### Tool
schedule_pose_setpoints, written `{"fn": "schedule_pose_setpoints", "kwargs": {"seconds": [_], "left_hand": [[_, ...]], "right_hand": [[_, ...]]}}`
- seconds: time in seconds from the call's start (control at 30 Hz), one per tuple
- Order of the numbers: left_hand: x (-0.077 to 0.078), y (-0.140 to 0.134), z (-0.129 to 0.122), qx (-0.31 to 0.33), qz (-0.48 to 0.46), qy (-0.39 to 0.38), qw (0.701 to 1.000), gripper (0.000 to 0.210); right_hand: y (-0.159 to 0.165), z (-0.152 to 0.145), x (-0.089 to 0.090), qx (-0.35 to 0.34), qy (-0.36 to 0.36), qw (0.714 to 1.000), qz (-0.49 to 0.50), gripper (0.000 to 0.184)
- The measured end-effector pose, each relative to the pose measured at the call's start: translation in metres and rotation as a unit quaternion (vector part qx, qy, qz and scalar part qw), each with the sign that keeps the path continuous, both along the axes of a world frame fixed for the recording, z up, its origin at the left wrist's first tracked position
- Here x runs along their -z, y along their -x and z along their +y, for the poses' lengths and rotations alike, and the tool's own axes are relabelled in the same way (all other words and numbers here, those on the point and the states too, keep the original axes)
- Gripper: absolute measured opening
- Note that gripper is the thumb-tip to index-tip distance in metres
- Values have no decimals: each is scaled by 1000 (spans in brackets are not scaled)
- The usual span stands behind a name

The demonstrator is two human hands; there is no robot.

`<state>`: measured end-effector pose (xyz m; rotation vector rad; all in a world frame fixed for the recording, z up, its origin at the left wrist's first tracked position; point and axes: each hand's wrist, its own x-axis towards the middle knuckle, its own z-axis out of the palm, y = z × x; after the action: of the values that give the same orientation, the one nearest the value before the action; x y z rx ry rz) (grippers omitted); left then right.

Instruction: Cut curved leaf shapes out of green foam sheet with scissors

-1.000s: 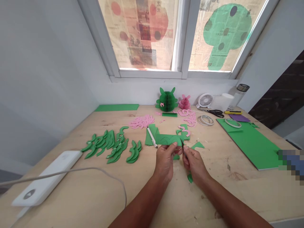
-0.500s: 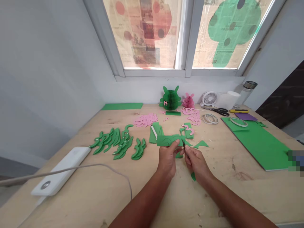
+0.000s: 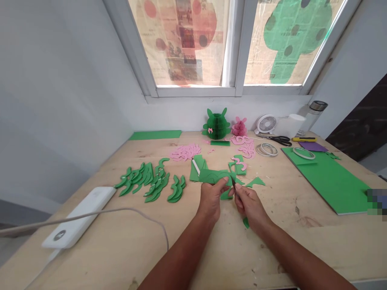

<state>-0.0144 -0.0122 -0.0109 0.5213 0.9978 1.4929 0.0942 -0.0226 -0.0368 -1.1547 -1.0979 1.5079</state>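
My left hand (image 3: 212, 197) pinches a strip of green paper (image 3: 210, 176) with curved lines drawn on it, thumb on top. In my right hand (image 3: 248, 198) are small scissors (image 3: 233, 183); their dark blades meet the strip's right end, and the handles are mostly hidden by my fingers. Green offcuts (image 3: 256, 182) lie beside and under my hands. Just beyond the strip, a white pen (image 3: 196, 166) rests on green paper pieces. Left of my hands are several piles of wavy green cutouts (image 3: 176, 188).
Pink cutouts (image 3: 186, 152) and paper figures (image 3: 217, 127) sit toward the wall. Tape rolls (image 3: 267, 149), black-handled scissors (image 3: 279, 139), a yellow cutter (image 3: 304, 139) and a fan (image 3: 266, 124) are at right. A cable (image 3: 130, 209) crosses near a white power bank (image 3: 80, 217).
The scissor blades have shifted slightly left along the end of the green strip. My left hand has moved a little left. The whole view has tilted slightly.
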Motion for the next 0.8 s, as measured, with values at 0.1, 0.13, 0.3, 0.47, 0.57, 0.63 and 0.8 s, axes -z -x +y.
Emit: {"fn": "schedule_pose_setpoints", "kwargs": {"seconds": [0.1, 0.13, 0.3, 0.47, 0.57, 0.63, 0.8], "left_hand": [[-2, 0, -1, 15, -2, -5, 1000, 18], [-2, -1, -2, 19, -3, -6, 1000, 18], [-5, -2, -4, 35, -7, -20, 999, 18], [-5, -2, -5, 54, -10, -29, 998, 20], [-6, -2, -4, 59, -16, -35, 997, 19], [-7, -2, -4, 60, -21, -39, 997, 18], [-8, -2, -4, 51, -13, -23, 998, 20]], "right_hand": [[0, 0, 1, -4, -3, 1000, 9, 46], [0, 0, 1, -4, -4, 1000, 10, 46], [0, -1, 0, -1, -3, 1000, 20, 45], [0, -1, 1, -2, -9, 1000, 24, 44], [0, 0, 1, -5, -11, 1000, 20, 45], [0, 0, 1, -4, -10, 1000, 14, 46], [0, 0, -1, 1, -12, 1000, 4, 47]]}}
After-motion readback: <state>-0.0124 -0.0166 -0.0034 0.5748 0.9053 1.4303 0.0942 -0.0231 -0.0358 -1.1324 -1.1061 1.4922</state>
